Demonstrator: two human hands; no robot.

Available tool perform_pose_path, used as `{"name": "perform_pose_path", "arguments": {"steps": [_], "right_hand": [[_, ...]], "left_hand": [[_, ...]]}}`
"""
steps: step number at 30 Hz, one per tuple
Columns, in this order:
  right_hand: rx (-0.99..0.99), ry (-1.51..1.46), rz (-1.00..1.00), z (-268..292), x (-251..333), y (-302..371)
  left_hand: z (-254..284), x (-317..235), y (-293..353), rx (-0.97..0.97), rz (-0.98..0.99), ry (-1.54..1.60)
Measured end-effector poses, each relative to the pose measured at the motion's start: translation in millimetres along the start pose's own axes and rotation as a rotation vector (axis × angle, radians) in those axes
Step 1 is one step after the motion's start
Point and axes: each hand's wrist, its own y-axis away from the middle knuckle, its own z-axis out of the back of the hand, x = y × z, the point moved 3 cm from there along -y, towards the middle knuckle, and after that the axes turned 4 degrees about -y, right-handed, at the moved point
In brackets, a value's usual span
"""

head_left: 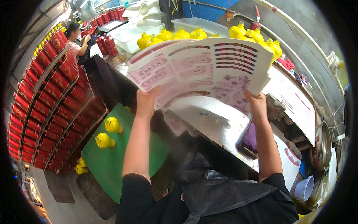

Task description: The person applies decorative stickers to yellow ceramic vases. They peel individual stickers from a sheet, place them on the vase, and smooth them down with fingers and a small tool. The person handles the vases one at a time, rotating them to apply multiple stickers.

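Note:
A thick, curved stack of large printed sheets [190, 71] is lifted in front of me above the worktable [197, 108]. Pink labels and dark red-black strips cover its white face. My left hand [147, 100] grips the lower left edge, and my right hand [256, 102] pinches the lower right edge, thumb on the printed side. The fingers behind the stack are hidden. Just past the top edge stand several yellow bottles [182, 34], partly covered by the sheets. Another group of yellow bottles [257, 35] is beyond the right end.
A green board [126, 149] at left carries yellow bottles [105, 140]. Racks of red bottles [48, 97] fill the left side, where another person [76, 41] works. A purple cloth [250, 137] lies by my right forearm. More printed sheets [294, 100] and a basin [304, 186] are at right.

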Motion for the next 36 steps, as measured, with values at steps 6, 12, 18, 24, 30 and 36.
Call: {"name": "perform_pose_path", "arguments": {"steps": [6, 12, 18, 24, 30, 36], "right_hand": [[0.008, 0.124, -0.130, 20.5, -0.1, 12.6], [-0.048, -0.088, -0.124, 16.9, -14.0, 18.4], [0.058, 0.127, -0.255, 16.5, -27.7, 22.9], [0.111, 0.417, 0.203, 4.3, -35.5, 44.3], [0.108, 0.276, 0.237, 25.6, 22.6, 63.5], [-0.020, -0.119, 0.212, 28.3, 50.5, 84.9]], "left_hand": [[3.9, 6.8, 14.9, 0.172, 0.181, -0.083], [-0.1, 43.5, 31.3, 0.184, 0.211, 0.022], [1.0, 54.3, 33.0, 0.117, 0.138, 0.001], [5.2, 70.0, 49.8, 0.072, 0.335, -0.037], [-4.1, 25.4, 41.7, 0.036, 0.280, 0.227], [-32.0, 27.1, 62.3, -0.142, 0.317, 0.709]]}}
